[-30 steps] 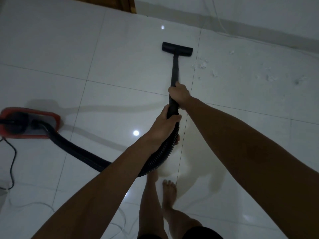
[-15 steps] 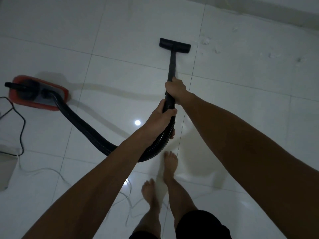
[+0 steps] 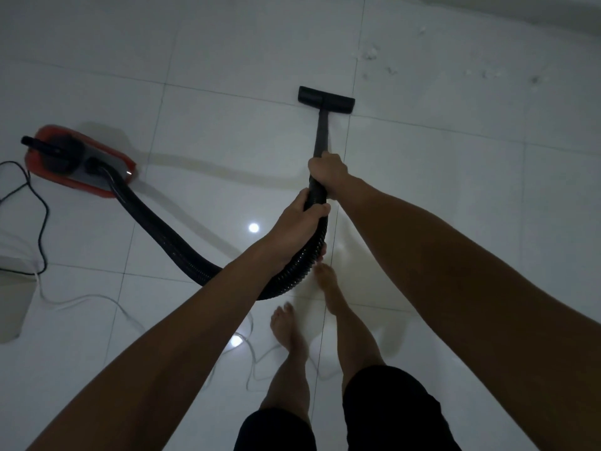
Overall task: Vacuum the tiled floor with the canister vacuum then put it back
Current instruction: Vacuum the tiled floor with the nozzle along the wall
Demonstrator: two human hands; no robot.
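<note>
You have both hands on the black wand (image 3: 320, 131): your right hand (image 3: 327, 170) sits further forward with its fingers curled tight around the tube, and your left hand (image 3: 300, 222) grips just behind it where the ribbed hose (image 3: 169, 236) joins, fingers wrapped around the cuff. The floor nozzle (image 3: 326, 100) lies flat on the tiled floor (image 3: 227, 53), right on a grout line, with a broad stretch of bare tile to its left and ahead. To the right and beyond it, scattered white debris (image 3: 370, 55) lies near the base of the wall (image 3: 520, 11), the far edge of your room to move. The red canister (image 3: 79, 161) rests on the floor well to your left, its hose sweeping in a curve to your hands. A black power cord (image 3: 40, 222) and a thin white cable (image 3: 97, 299) trail across the tiles at the left and under your bare feet (image 3: 287, 323), and a pale box corner (image 3: 13, 304) sits at the left edge. Compared with 0.5 s ago, the nozzle sits further from the debris, the canister shows more fully, and your 2 feet have shifted their stance.
</note>
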